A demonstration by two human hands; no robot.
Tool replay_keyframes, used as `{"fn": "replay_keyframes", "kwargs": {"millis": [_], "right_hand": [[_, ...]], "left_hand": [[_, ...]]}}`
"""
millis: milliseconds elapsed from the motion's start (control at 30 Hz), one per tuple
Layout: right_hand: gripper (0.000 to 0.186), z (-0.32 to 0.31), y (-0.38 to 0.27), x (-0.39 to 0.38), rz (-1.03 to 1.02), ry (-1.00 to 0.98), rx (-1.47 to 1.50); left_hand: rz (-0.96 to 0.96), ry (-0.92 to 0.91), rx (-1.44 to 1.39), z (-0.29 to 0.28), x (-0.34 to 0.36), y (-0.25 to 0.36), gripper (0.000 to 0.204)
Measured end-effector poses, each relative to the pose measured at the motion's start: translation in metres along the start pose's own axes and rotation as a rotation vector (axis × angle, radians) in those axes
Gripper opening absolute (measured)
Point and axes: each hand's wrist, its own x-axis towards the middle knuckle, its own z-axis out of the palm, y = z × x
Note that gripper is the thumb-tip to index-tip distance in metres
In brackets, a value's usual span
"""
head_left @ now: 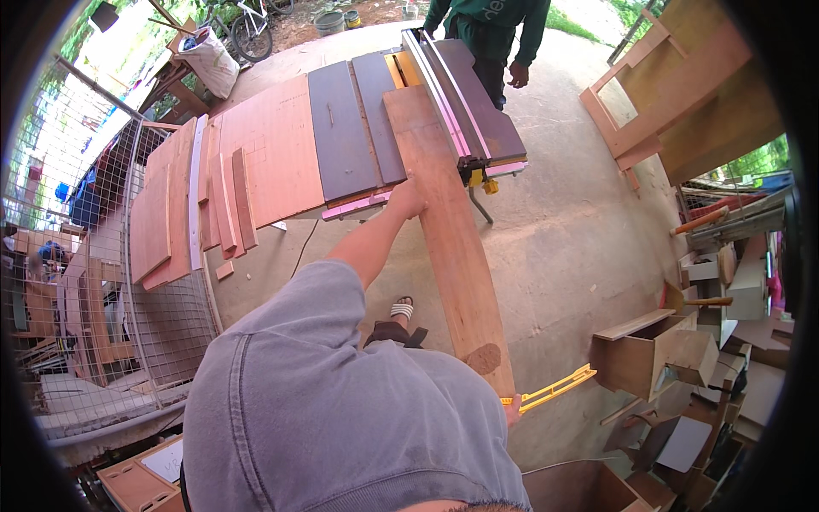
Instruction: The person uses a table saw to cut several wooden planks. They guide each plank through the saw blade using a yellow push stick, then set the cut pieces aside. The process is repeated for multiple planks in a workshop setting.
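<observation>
I stand on a bare concrete floor [563,230] in an open-sided workshop, with greenery and a bicycle [249,30] showing beyond the far edge. In front of me is the saw worktop [341,128], its dark grey panels flanked on the left by reddish plywood sheets [273,154] and a spread of narrower offcuts [226,205]; a long metal fence rail [444,94] runs along its right side. A wire mesh panel [102,282] stands to my left. A long reddish plank [444,230] lies lengthwise from the worktop back toward me, its far end resting on the top beside the rail and its near end overhanging at my right hip. My left hand [407,198] presses on the plank's left edge just where it leaves the worktop, fingers curled down against the wood. My right hand [512,411] is mostly hidden behind my shirt at the plank's near end, beside a yellow push stick [554,388]; I cannot tell how its fingers are set. Another person in a dark green top [490,21] stands at the far end of the worktop. To the right, an open wooden box [653,350] sits among scrap boards, and I cannot see what is in it; two buckets [337,19] stand outside, contents unclear.
</observation>
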Motion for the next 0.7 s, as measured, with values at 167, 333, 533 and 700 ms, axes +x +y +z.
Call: {"fn": "replay_keyframes", "kwargs": {"millis": [167, 333, 533, 700], "right_hand": [[0.044, 0.002, 0.002, 0.003, 0.027, 0.017, -0.036], [0.047, 0.003, 0.008, 0.009, 0.061, -0.020, 0.046], [0.047, 0.007, 0.005, 0.009, 0.092, -0.036, 0.043], [0.048, 0.012, 0.003, 0.002, 0.071, -0.054, 0.096]], "left_hand": [[0.015, -0.013, 0.067, -0.009, -0.002, 0.008, 0.103], [-0.016, -0.026, 0.072, -0.009, 0.006, 0.008, 0.101], [0.001, 0.029, 0.143, 0.004, 0.026, -0.005, 0.104], [0.000, 0.041, 0.147, 0.004, 0.031, -0.006, 0.103]]}}
